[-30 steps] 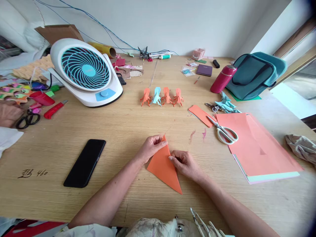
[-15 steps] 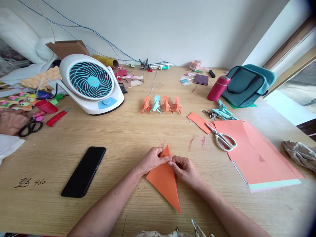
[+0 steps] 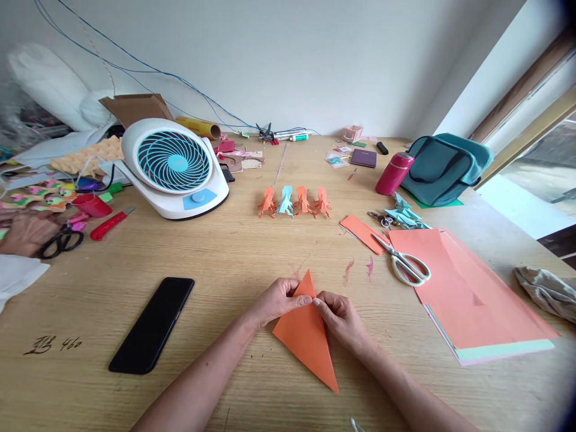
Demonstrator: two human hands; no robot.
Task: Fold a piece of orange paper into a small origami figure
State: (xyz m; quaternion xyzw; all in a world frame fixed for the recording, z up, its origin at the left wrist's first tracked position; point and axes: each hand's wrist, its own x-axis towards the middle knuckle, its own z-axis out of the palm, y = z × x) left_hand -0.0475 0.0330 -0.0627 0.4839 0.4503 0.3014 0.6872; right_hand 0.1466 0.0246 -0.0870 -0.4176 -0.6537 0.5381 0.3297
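Note:
A folded orange sheet of paper (image 3: 302,342), shaped like a long triangle, is held just over the table in front of me. My left hand (image 3: 281,303) grips its upper left side, thumb lying across the front and fingers behind. At the upper right edge my right hand (image 3: 338,315) pinches the paper between thumb and bent fingers. Both thumb tips almost meet near the fold. Beyond my hands stand several small folded paper figures in a row, including a light blue one (image 3: 285,201) and an orange one (image 3: 267,202).
White-handled scissors (image 3: 407,267) lie on large orange sheets (image 3: 468,300) at right, near orange strips (image 3: 362,233). A black phone (image 3: 153,324) lies left. Behind are a white fan (image 3: 173,162), a red bottle (image 3: 395,174) and a teal bag (image 3: 445,168). Another person's hand (image 3: 31,231) is at far left.
The whole view has tilted up slightly, so things sit lower in the picture. Both hands keep their hold on the orange paper, which has turned a little.

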